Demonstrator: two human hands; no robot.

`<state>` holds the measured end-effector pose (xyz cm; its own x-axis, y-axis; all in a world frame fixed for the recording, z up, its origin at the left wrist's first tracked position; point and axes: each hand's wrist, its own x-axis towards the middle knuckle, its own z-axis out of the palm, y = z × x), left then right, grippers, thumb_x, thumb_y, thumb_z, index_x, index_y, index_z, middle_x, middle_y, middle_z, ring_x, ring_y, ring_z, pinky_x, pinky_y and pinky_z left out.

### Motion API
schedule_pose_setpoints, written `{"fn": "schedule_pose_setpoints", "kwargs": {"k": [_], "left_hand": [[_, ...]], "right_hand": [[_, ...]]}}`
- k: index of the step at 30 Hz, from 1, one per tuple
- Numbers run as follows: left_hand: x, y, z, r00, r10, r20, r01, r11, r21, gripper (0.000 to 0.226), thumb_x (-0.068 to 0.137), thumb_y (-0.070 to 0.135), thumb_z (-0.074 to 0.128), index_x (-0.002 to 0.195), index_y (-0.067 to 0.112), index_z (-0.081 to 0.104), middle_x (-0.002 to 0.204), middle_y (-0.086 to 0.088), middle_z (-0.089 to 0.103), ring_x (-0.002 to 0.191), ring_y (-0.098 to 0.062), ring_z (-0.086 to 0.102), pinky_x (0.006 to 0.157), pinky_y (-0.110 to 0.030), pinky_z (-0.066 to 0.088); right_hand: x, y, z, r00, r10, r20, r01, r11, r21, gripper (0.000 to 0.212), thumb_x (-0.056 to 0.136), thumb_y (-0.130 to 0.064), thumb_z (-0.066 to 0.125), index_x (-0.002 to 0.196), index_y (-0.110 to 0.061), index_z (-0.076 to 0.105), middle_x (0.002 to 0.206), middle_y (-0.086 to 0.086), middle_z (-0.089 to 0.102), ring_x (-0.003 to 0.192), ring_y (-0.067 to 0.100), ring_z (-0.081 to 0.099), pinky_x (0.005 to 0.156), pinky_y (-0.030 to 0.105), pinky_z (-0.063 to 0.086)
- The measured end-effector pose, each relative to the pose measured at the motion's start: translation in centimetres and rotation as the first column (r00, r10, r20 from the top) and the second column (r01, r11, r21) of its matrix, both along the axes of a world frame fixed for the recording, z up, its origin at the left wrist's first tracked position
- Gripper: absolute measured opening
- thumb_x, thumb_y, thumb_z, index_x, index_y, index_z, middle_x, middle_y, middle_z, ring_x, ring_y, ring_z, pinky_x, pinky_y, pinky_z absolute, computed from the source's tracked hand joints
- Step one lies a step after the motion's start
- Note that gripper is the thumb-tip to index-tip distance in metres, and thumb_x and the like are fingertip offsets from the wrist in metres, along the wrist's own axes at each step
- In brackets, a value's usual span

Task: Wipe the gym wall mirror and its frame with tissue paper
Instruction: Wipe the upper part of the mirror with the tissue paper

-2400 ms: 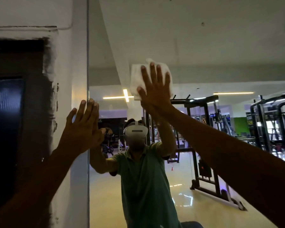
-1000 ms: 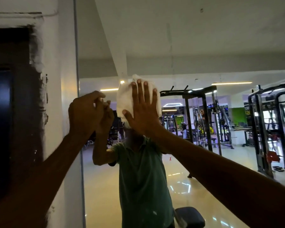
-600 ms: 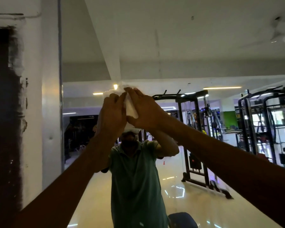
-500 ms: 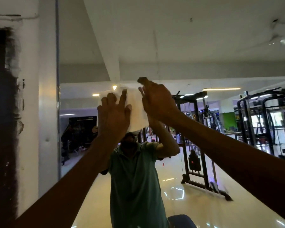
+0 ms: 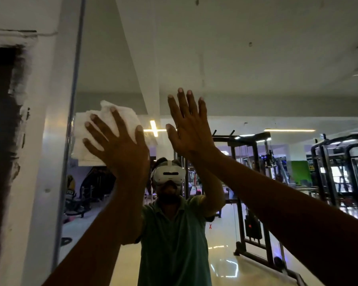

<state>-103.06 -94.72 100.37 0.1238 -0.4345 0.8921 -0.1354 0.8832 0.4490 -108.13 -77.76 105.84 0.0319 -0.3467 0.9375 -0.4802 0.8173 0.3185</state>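
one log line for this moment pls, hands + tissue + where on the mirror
left hand: flat, presses tissue paper on mirror by left frame edge | right hand: open, holds nothing | stage: wiping

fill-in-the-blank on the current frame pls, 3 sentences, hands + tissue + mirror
1. The tissue paper is pressed flat to the mirror by the ____ hand.
2. The right hand has straight, spread fingers and holds ____.
3. The tissue lies near the mirror's ____ edge, beside the white wall.

Missing words: left; nothing; left
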Motion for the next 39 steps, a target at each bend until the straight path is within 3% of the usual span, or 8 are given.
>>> {"fn": "schedule_pose_setpoints", "kwargs": {"k": [7, 14, 20, 25, 28, 33, 36, 39], "left_hand": [[-0.1, -4.6, 10.1, 0.988, 0.149, 0.051, -0.071, 0.71, -0.701, 0.066, 0.108, 0.062, 0.012, 0.165, 0.029, 0.016, 0.169, -0.025, 0.013, 0.156, -0.045, 0.015, 0.122, -0.065, 0.011], [-0.1, -5.5, 13.6, 0.997, 0.062, -0.042, -0.072, 0.945, -0.318, 0.075, 0.103, 0.069, 0.004, 0.166, 0.028, 0.009, 0.17, -0.025, 0.008, 0.156, -0.047, 0.008, 0.123, -0.066, 0.005], [-1.6, -1.7, 18.1, 0.987, 0.161, 0.001, -0.087, 0.541, -0.837, 0.064, 0.107, 0.06, 0.019, 0.164, 0.03, 0.024, 0.167, -0.021, 0.024, 0.154, -0.043, 0.025, 0.118, -0.065, 0.023], [-1.1, -9.4, 21.8, 0.964, 0.225, -0.144, -0.267, 0.817, -0.511, 0.057, 0.11, 0.054, 0.037, 0.157, 0.021, 0.043, 0.148, -0.026, 0.053, 0.131, -0.047, 0.057, 0.099, -0.067, 0.049], [-0.9, -4.7, 21.0, 0.972, 0.08, -0.223, -0.163, 0.909, -0.385, 0.064, 0.109, 0.058, 0.022, 0.161, 0.023, 0.035, 0.16, -0.029, 0.036, 0.145, -0.052, 0.037, 0.112, -0.074, 0.027], [-0.7, 1.5, 20.7, 0.982, 0.142, 0.125, 0.016, 0.594, -0.804, 0.085, 0.097, 0.067, -0.015, 0.163, 0.031, 0.026, 0.169, -0.018, 0.023, 0.155, -0.042, 0.022, 0.119, -0.065, 0.017], [-0.3, -5.0, 23.9, 0.972, 0.232, -0.031, -0.178, 0.648, -0.741, 0.071, 0.105, 0.067, 0.006, 0.162, 0.031, 0.03, 0.165, -0.013, 0.036, 0.15, -0.037, 0.037, 0.119, -0.062, 0.027], [0.1, -9.8, 24.5, 0.919, 0.373, -0.128, -0.382, 0.761, -0.524, 0.054, 0.108, 0.054, 0.038, 0.153, 0.026, 0.049, 0.141, -0.018, 0.063, 0.122, -0.038, 0.066, 0.09, -0.056, 0.058]], "right_hand": [[-1.0, 0.1, 0.0, 0.999, 0.025, -0.028, -0.025, 1.0, -0.012, 0.077, 0.104, -0.056, 0.015, 0.168, -0.015, 0.002, 0.175, 0.015, -0.007, 0.161, 0.032, -0.01, 0.129, 0.058, -0.002], [-1.1, -0.1, -0.1, 0.999, 0.041, -0.035, -0.043, 0.998, -0.045, 0.085, 0.104, -0.061, 0.017, 0.166, -0.008, -0.004, 0.174, 0.015, -0.013, 0.161, 0.03, -0.014, 0.129, 0.058, 0.0], [-1.1, -0.2, -0.2, 0.998, 0.068, -0.011, -0.069, 0.996, -0.064, 0.093, 0.101, -0.069, 0.015, 0.165, -0.005, -0.006, 0.172, 0.018, -0.016, 0.16, 0.032, -0.017, 0.13, 0.056, 0.0], [-1.3, -0.1, -0.2, 0.998, 0.06, -0.017, -0.061, 0.996, -0.065, 0.095, 0.1, -0.07, 0.014, 0.165, -0.004, -0.005, 0.173, 0.018, -0.016, 0.16, 0.032, -0.018, 0.13, 0.056, 0.001], [-1.3, -0.3, -0.2, 0.999, 0.044, -0.007, -0.044, 0.997, -0.069, 0.095, 0.1, -0.071, 0.013, 0.165, -0.005, -0.008, 0.172, 0.017, -0.019, 0.159, 0.031, -0.021, 0.13, 0.055, -0.002], [-1.2, -0.3, -0.3, 0.999, 0.044, -0.004, -0.044, 0.996, -0.075, 0.096, 0.099, -0.075, 0.008, 0.165, -0.008, -0.009, 0.173, 0.014, -0.019, 0.16, 0.028, -0.02, 0.13, 0.054, -0.002], [-1.3, -0.1, -0.2, 0.998, 0.054, -0.018, -0.055, 0.996, -0.075, 0.096, 0.099, -0.073, 0.01, 0.165, -0.007, -0.009, 0.172, 0.014, -0.02, 0.159, 0.028, -0.022, 0.13, 0.054, -0.001], [-1.5, -0.3, -0.2, 0.998, 0.062, -0.027, -0.064, 0.995, -0.08, 0.095, 0.099, -0.072, 0.012, 0.165, -0.006, -0.007, 0.173, 0.015, -0.018, 0.16, 0.029, -0.02, 0.13, 0.054, 0.0]]}}
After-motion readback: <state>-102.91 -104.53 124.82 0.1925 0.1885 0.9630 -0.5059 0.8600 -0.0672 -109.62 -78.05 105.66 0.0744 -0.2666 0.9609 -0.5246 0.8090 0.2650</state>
